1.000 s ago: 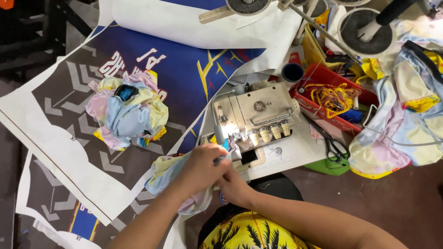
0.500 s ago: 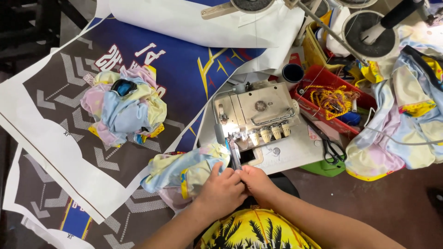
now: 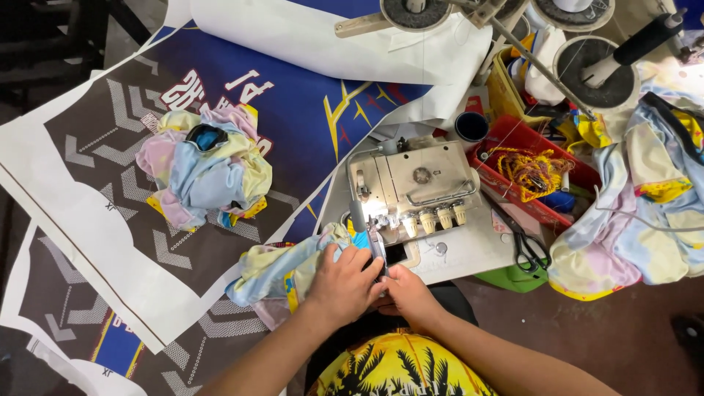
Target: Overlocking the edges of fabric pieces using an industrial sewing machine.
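My left hand [image 3: 343,282] presses down on a pastel tie-dye fabric piece [image 3: 282,268] just left of the needle area of a cream overlock sewing machine [image 3: 411,187]. Beside it, my right hand [image 3: 409,292] pinches the fabric's edge right in front of the machine's presser foot. The cloth is bunched to the left of my hands and hangs off the table edge. Both forearms reach in from the bottom of the view, above a yellow palm-print shirt.
A heap of the same pastel fabric [image 3: 205,172] lies on large printed blue-and-grey sheets [image 3: 132,242]. Black scissors [image 3: 524,246] lie right of the machine. A red tray [image 3: 535,172] holds yellow cord, thread cone stands [image 3: 594,70] stand behind it, and more fabric [image 3: 645,213] is piled at right.
Both hands have drawn back toward my body and closed in on the presser foot. The fabric piece has bunched up further to the left of the machine.
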